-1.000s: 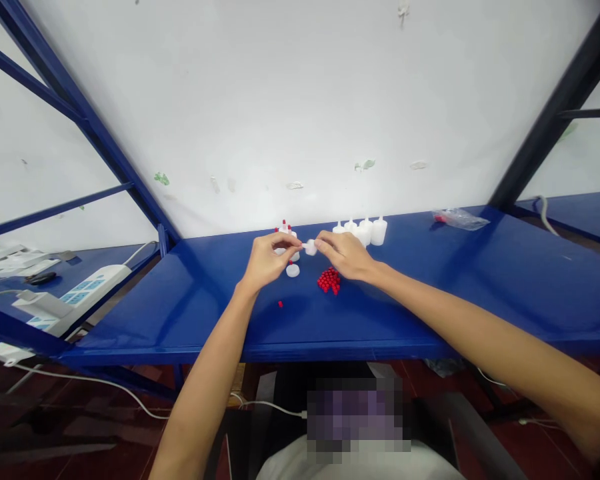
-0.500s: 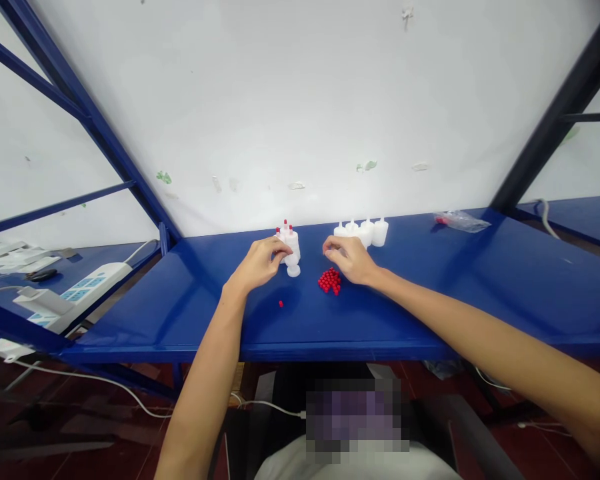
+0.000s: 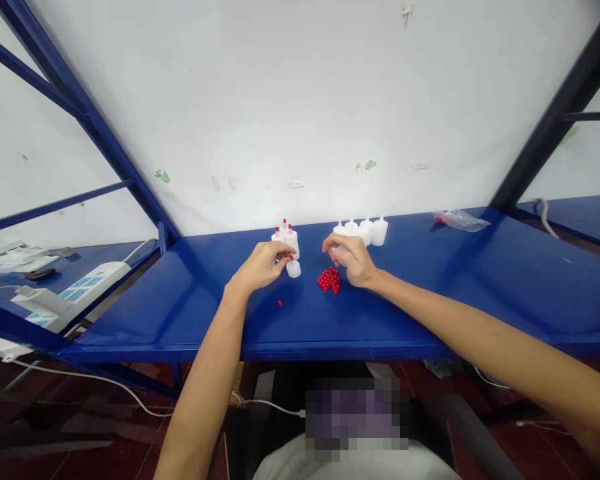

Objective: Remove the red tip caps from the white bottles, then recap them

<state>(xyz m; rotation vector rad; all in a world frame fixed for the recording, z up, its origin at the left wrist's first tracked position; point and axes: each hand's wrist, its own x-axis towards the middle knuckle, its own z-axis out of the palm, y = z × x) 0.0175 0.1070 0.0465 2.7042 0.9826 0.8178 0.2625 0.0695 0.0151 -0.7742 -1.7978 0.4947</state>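
Note:
My left hand pinches a red cap at the top of a small white bottle that stands on the blue table. Behind it are white bottles with red tips. Over the table, just behind a pile of red caps, my right hand has its fingers curled together; what they hold, if anything, I cannot make out. White bottles with bare nozzles stand beyond my right hand. One loose red cap lies nearer the front edge.
A clear plastic bag with something red in it lies at the back right. On the left are a white power strip and a blue metal frame. A white wall rises behind the table.
My left hand has shifted slightly down, and a red cap now shows at its fingertips on the front bottle. My right hand has turned slightly, fingers still curled.

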